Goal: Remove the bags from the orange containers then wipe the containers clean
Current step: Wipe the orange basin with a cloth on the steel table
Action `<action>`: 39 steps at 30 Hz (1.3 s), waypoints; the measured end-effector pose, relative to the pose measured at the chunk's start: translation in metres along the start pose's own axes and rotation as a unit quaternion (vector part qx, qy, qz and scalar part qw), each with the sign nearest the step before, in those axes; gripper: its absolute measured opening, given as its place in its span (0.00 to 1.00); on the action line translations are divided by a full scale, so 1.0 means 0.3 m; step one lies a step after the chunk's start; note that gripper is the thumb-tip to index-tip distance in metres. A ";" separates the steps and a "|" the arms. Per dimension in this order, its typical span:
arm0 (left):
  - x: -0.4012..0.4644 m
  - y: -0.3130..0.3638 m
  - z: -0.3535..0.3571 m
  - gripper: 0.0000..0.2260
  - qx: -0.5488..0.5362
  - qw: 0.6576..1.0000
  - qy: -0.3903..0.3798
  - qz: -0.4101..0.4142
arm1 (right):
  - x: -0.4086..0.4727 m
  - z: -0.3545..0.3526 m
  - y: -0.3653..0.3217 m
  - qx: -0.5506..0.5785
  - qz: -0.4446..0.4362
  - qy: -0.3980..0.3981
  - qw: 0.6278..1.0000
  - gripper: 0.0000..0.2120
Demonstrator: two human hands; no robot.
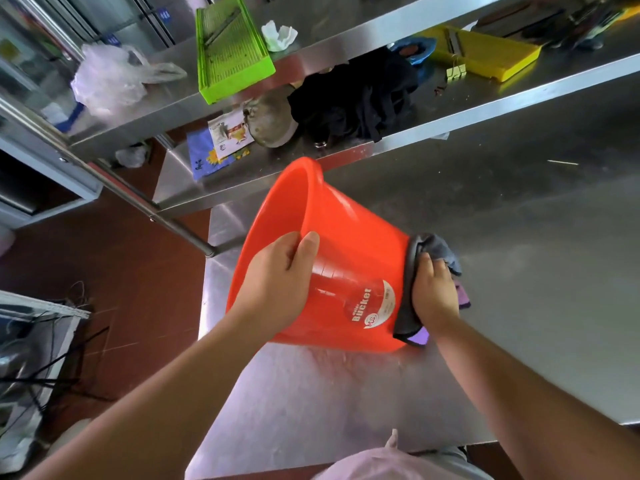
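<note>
steel table (519, 271) — orange bucket (346, 230) lying tipped on it | lower shelf (485, 109) — black cloth (356, 98), leaflets (221, 140) | upper shelf (311, 39): green tray (228, 53), clear bag (107, 77)

Bucket (346, 244) is bright orange with white lettering, cloth (408, 292) is grey over purple, plus a lime green tray (232, 50) and yellow slicer (485, 55).
</note>
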State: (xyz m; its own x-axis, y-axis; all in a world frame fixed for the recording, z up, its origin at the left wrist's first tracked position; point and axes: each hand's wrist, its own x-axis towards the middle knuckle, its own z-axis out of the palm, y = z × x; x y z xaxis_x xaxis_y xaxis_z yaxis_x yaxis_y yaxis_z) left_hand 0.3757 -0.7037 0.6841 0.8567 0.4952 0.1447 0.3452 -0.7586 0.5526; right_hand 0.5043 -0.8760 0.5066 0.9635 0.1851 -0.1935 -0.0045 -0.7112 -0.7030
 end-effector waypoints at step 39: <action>0.155 -0.073 -0.118 0.26 -0.215 0.942 -0.101 -0.237 | 0.053 0.065 -0.200 0.190 0.100 0.053 0.975 0.24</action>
State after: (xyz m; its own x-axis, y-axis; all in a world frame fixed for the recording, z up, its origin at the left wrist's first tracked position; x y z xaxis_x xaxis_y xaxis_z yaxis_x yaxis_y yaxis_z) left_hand 0.3945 -0.6491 0.7077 0.7151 0.6123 -0.3373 0.5581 -0.2095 0.8029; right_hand 0.5149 -0.8173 0.5324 0.9554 -0.0165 -0.2950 -0.2744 -0.4202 -0.8649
